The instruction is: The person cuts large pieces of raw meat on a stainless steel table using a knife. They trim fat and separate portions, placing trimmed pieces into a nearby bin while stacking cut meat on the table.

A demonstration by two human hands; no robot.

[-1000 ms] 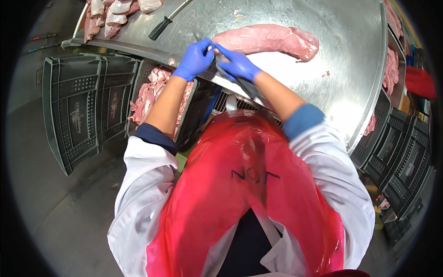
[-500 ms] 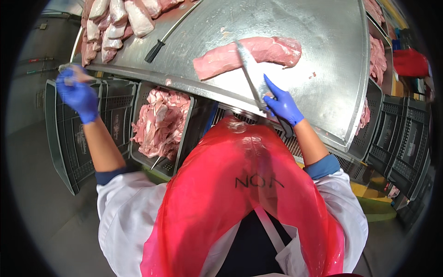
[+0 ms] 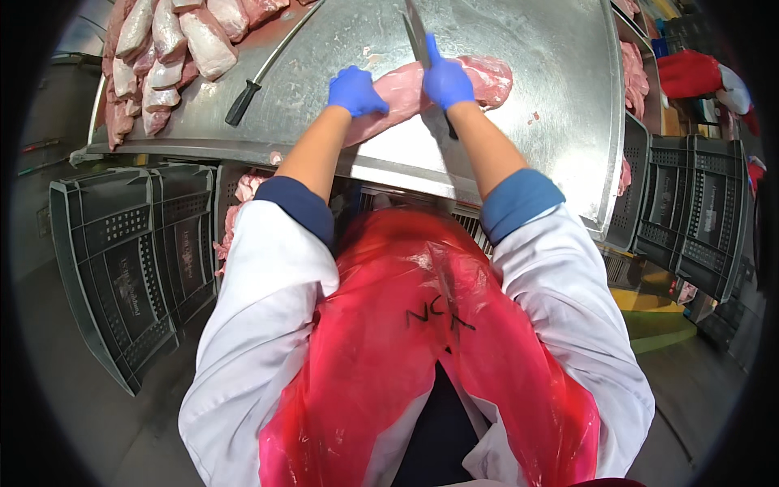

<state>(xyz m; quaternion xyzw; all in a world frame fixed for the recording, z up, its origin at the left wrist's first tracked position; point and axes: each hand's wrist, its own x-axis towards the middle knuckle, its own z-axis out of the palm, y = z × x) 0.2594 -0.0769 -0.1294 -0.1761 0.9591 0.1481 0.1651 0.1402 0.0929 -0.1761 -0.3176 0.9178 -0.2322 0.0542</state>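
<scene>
A long, pale pink pork loin (image 3: 399, 91) lies slantwise on the metal table (image 3: 560, 81). My left hand (image 3: 355, 91), in a blue glove, grips its left part, fingers bent over the far edge and thumb toward the middle. Above the loin's right half, my blue-gloved right hand (image 3: 448, 81) is closed round a knife (image 3: 416, 34). The blade points away from me, up past the loin, and the handle's end sticks out below the fist. Whether the blade touches the meat I cannot tell.
Several pieces of meat (image 3: 166, 40) are piled at the table's far left. A sharpening steel (image 3: 260, 79) with a black handle lies beside them. Dark crates (image 3: 122, 260) stand at left, one with meat trimmings (image 3: 229, 235); more crates (image 3: 682, 215) stand at right.
My left hand has come from beyond the table's left edge onto the loin, without the small piece it seemed to hold. My right hand has lifted the knife from the near edge to over the loin.
</scene>
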